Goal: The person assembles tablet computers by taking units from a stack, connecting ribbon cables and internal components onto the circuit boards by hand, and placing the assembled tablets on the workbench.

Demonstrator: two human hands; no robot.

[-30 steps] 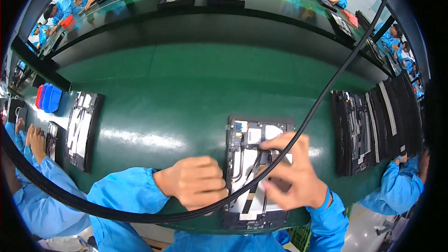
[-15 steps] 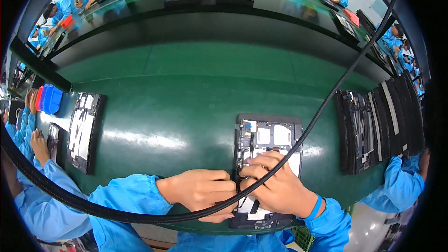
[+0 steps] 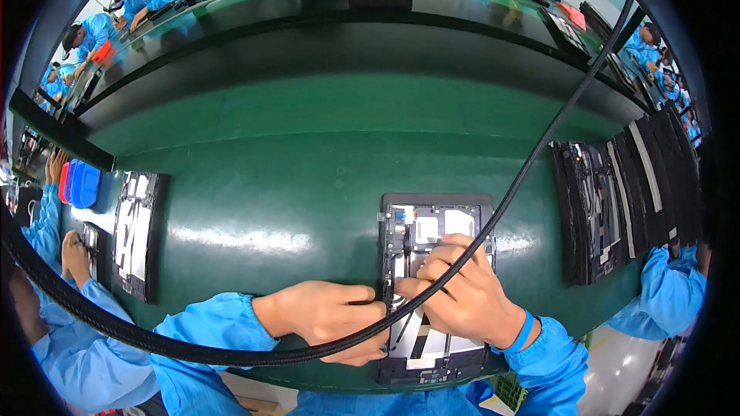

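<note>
Green workbench [image 3: 254,185], blue bin [image 3: 83,185], contents unclear, left fingers [image 3: 354,293] by opened device [image 3: 425,229], right fingers [image 3: 433,269] over it, grips indiscernible

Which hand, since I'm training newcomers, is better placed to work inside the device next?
Likely the right hand: it's over the open device, while the left hand is at its left edge.

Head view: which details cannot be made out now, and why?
- Head: middle of the open device, covered by right hand and black cable.
- Head: whether the right hand's grip holds anything, hidden by that hand.
- Head: part of the left hand, behind the cable.
- Head: distant workers at right, too small.
</note>
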